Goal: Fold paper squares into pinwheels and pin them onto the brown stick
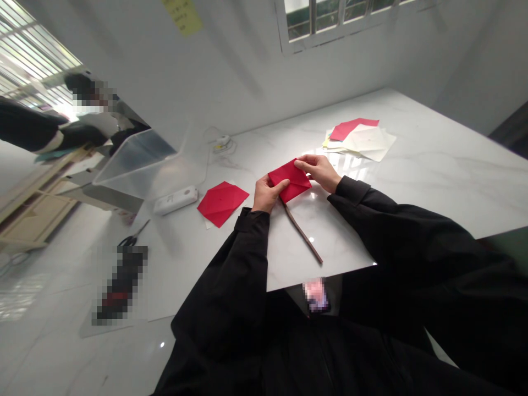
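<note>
Between my two hands is a folded red paper envelope (pixel 292 186), raised above the white marbled table. My left hand (pixel 267 193) grips its left side, thumb pressed flat across the front. At the upper right corner, my right hand (pixel 319 169) pinches the edge between thumb and fingers. A thin brown stick (pixel 303 234) lies on the table just below the envelope, its upper end hidden behind it. To the left of my left hand, a red paper sheet with folded corners (pixel 223 202) rests flat on the table, with a bit of white paper showing under it.
A stack of cream and red papers (pixel 367 142) lies at the back right. On the left stand a clear plastic bin (pixel 140 165) and a white power strip (pixel 176 200). Scissors (pixel 132 236) lie near the left table edge. Another person (pixel 88 124) is at the far left.
</note>
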The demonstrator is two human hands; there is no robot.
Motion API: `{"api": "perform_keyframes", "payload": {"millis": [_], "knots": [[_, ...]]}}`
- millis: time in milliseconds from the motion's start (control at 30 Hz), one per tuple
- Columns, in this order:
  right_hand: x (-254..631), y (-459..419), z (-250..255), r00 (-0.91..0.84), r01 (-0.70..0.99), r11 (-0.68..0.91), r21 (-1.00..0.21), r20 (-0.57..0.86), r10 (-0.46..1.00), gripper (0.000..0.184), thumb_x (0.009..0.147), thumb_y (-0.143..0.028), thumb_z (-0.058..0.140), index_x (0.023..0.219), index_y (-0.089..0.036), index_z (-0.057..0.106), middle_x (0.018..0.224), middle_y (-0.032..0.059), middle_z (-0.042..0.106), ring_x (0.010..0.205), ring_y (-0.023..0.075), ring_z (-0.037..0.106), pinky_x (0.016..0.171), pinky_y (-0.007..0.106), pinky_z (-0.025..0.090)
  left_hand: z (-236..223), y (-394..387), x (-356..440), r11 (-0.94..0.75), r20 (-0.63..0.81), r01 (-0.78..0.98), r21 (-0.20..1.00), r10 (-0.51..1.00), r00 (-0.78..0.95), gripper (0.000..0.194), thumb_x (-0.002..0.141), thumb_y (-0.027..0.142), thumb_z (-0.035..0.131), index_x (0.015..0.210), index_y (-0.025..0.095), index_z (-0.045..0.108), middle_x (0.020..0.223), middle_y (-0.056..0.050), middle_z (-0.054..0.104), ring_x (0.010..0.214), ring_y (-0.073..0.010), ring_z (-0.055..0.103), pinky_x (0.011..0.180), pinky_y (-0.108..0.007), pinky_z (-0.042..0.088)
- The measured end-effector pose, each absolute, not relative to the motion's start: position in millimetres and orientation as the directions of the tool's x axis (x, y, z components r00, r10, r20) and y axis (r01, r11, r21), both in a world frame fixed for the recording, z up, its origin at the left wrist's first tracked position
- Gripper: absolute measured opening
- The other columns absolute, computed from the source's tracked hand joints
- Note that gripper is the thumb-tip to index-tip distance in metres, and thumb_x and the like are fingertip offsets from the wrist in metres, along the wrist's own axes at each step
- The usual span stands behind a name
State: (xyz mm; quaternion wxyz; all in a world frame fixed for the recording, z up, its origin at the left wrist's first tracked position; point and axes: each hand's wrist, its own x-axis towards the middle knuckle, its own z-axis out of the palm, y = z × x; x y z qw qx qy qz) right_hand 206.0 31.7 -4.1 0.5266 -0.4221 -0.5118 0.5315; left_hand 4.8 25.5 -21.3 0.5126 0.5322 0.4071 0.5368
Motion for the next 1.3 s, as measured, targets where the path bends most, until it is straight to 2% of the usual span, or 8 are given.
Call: {"api": "perform_keyframes", "payload": {"millis": [133,300,667,767,867,967,1100,1300], "knots": [[206.4,32.1,-3.2,-0.066,-0.08,0.085,-0.993,0.09,0.994,0.044,0.08,-0.059,0.084,0.093,-0.019,0.074,0.079,0.0005,0.069,0.071,0.0123,0.06,0.063,0.023,0.05,-19.7,23.3,5.2,-0.144,0.154,-0.096,0.985,0.982,0.106,0.056,0.058,0.044,0.101,0.099,0.014,0.079,0.097,-0.009,0.082,0.088,-0.0242,0.076,0.088,-0.038,0.062],[207.8,32.8,-2.9,-0.074,-0.075,0.117,-0.99,0.123,0.99,0.049,0.078,-0.063,0.084,0.101,-0.021,0.073,0.089,0.0017,0.073,0.076,0.0135,0.063,0.065,0.024,0.051,-17.1,21.2,5.4,-0.139,0.148,-0.077,0.987,0.981,0.127,0.057,0.058,0.045,0.101,0.101,0.014,0.079,0.097,-0.009,0.082,0.09,-0.0255,0.076,0.088,-0.039,0.062],[207.8,33.3,-1.6,-0.027,-0.059,0.101,-0.993,0.103,0.994,0.043,0.079,-0.059,0.084,0.091,-0.019,0.073,0.084,0.0019,0.072,0.075,0.0134,0.062,0.061,0.023,0.049,-17.8,20.9,5.2,-0.142,0.151,-0.074,0.987,0.978,0.143,0.056,0.06,0.045,0.1,0.101,0.014,0.08,0.097,-0.009,0.082,0.088,-0.0249,0.076,0.086,-0.038,0.063],[209.1,32.0,-1.7,-0.062,-0.096,0.063,-0.993,0.069,0.996,0.044,0.078,-0.059,0.086,0.094,-0.019,0.074,0.087,0.002,0.074,0.076,0.0131,0.064,0.063,0.022,0.051,-17.6,21.0,5.1,-0.145,0.154,-0.071,0.987,0.978,0.141,0.057,0.059,0.046,0.101,0.101,0.014,0.08,0.097,-0.009,0.082,0.09,-0.0255,0.076,0.087,-0.039,0.062],[210.4,30.9,-3.6,-0.203,-0.124,-0.006,-0.992,0.02,0.979,0.049,0.074,-0.059,0.091,0.096,-0.018,0.077,0.093,0.005,0.078,0.079,0.0159,0.068,0.068,0.026,0.056,-17.6,21.6,5.1,-0.142,0.151,-0.075,0.987,0.978,0.142,0.058,0.058,0.045,0.101,0.102,0.014,0.08,0.099,-0.01,0.082,0.09,-0.0253,0.076,0.089,-0.039,0.062],[211.0,32.1,-7.3,-0.311,-0.015,-0.002,-1.0,0.003,0.95,0.053,0.068,-0.062,0.094,0.09,-0.016,0.08,0.088,0.0076,0.079,0.077,0.0188,0.069,0.068,0.028,0.057,-18.0,22.7,5.0,-0.138,0.149,-0.088,0.987,0.979,0.138,0.059,0.057,0.045,0.101,0.102,0.014,0.079,0.1,-0.01,0.082,0.09,-0.0253,0.077,0.091,-0.04,0.062],[210.4,34.9,-11.4,-0.309,0.069,0.035,-0.997,0.012,0.951,0.056,0.068,-0.066,0.093,0.087,-0.014,0.08,0.083,0.0073,0.079,0.073,0.0187,0.069,0.066,0.028,0.056,-19.0,24.2,4.9,-0.132,0.144,-0.091,0.987,0.979,0.144,0.06,0.056,0.045,0.101,0.102,0.014,0.079,0.101,-0.009,0.083,0.093,-0.0257,0.077,0.092,-0.04,0.062],[208.3,33.0,-9.2,-0.255,-0.009,0.011,-1.0,0.013,0.967,0.056,0.068,-0.062,0.095,0.091,-0.013,0.08,0.085,0.0081,0.081,0.074,0.0193,0.071,0.067,0.028,0.058,-20.2,25.1,6.4,-0.11,0.135,-0.148,0.983,0.976,0.173,0.062,0.059,0.046,0.1,0.109,0.015,0.079,0.105,-0.009,0.083,0.096,-0.0261,0.078,0.094,-0.04,0.063]]}}
